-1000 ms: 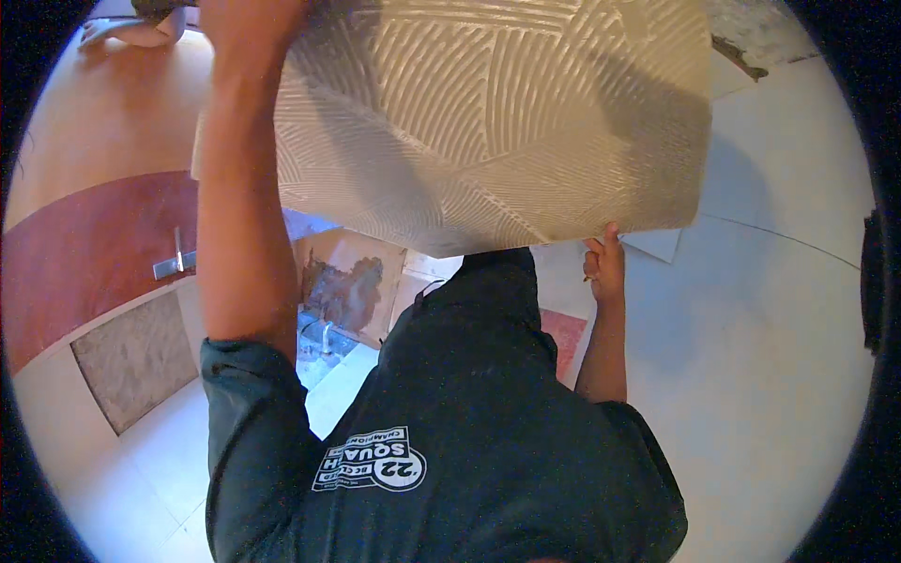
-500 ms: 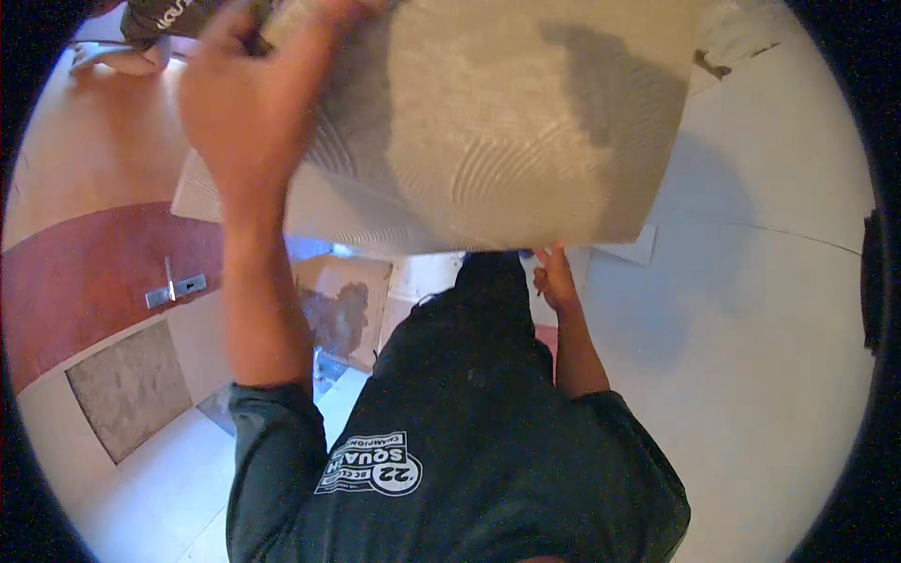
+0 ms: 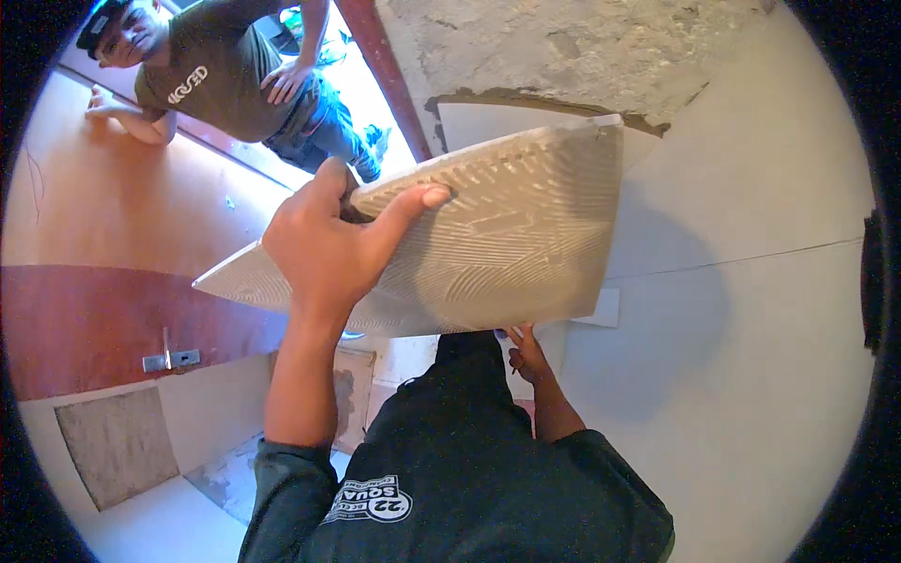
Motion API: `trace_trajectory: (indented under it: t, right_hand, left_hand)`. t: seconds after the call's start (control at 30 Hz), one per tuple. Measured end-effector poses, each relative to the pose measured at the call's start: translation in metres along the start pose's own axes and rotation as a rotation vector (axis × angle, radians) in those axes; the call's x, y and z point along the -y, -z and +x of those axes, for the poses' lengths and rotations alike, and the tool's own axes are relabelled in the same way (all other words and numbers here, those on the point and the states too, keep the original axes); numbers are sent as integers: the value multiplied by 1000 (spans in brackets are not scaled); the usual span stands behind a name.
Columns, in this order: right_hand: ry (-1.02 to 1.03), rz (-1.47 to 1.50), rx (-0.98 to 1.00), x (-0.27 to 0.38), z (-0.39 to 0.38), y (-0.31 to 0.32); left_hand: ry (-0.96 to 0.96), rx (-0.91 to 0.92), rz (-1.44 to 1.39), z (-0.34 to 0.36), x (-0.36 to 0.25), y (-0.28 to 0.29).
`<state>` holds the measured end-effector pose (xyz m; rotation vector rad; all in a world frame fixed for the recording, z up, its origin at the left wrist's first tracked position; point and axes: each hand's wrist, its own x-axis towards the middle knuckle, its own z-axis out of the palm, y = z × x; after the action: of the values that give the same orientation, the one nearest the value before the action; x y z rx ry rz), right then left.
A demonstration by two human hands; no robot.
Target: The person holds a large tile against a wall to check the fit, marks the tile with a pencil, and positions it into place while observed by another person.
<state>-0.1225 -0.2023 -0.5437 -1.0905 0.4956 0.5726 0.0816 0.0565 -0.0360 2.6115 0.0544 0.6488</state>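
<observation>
A large tile is held up in front of me, its visible face coated with grey-beige adhesive combed into curved ridges. My left hand grips its upper edge, the thumb lying over the coated face and the other fingers behind. At the lower edge, my right hand supports the tile from below with bent fingers; some fingertips are hidden. The tile is tilted, and its far side cannot be seen.
Ahead is a rough, partly bare wall patch above pale wall tiling. A person leans by the doorway at far left. Beside me is a wooden door with a metal handle. A grey square lies lower left.
The tile has shifted lower in view and tipped, so its upper edge now shows. My left hand appears lower and farther right. The person and doorway have come into fuller view.
</observation>
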Motion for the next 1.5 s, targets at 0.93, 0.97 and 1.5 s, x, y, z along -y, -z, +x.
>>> trace_trajectory:
  t: [0.93,0.97,1.5]
  right_hand:
    - [938,183,-211,428,-233,-99]
    - [1032,215,27,444,-245,-118]
    - [1338,-433,345,514,-286,-225]
  left_hand:
    - [-110,-115,-49,-46,9,38]
    - [-131,-134,-52,-48,9,40]
    - [-256,-238,15,-84,8,52]
